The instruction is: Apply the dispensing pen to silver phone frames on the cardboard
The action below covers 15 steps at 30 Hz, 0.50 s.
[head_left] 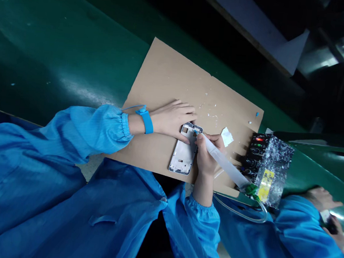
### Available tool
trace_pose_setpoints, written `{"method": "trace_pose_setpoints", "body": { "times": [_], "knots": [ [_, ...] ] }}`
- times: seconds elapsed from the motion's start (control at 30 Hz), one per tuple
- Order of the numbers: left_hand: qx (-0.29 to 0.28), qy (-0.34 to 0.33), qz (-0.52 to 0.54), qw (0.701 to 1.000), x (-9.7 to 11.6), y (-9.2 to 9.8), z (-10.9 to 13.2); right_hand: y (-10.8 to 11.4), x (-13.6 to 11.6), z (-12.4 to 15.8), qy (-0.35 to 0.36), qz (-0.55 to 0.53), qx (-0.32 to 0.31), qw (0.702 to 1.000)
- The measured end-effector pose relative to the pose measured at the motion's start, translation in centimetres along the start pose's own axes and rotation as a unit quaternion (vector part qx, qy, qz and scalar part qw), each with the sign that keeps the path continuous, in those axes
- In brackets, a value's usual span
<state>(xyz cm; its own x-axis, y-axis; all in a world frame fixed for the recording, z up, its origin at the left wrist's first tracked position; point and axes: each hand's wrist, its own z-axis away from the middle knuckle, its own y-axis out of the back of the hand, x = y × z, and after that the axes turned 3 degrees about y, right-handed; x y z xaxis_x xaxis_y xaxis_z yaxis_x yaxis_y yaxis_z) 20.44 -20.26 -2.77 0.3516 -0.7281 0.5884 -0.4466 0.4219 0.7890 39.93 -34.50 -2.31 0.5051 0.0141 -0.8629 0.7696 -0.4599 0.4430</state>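
Observation:
A phone frame [183,156] lies on a sheet of brown cardboard [164,80], its inner side facing up. My left hand [174,119] grips its upper end, with the thumb on the left edge and the fingers bent over the top. A blue band circles that wrist. In my right hand [207,154] is a translucent glue syringe [227,166], held like a pen and slanting down to the left. Its tip touches or hovers just over the frame's upper right part; I cannot tell which. A clear hose [257,220] runs from the syringe's green cap.
A black dispenser box [272,170] with lit displays stands to the right of the cardboard. White crumbs [212,112] and a white paper scrap [227,137] lie beyond the hands. Under the cardboard is a green bench [100,58]. At far right, a co-worker's hands [321,198] hold a dark object.

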Motion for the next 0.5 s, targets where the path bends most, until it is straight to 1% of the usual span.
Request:
{"method": "trace_pose_setpoints", "body": {
  "times": [0.5],
  "knots": [
    [-0.001,-0.003,-0.006,1.0,0.01,-0.04,-0.01,0.05,-0.07,0.07,-0.005,0.006,-0.006,1.0]
  ]
}}
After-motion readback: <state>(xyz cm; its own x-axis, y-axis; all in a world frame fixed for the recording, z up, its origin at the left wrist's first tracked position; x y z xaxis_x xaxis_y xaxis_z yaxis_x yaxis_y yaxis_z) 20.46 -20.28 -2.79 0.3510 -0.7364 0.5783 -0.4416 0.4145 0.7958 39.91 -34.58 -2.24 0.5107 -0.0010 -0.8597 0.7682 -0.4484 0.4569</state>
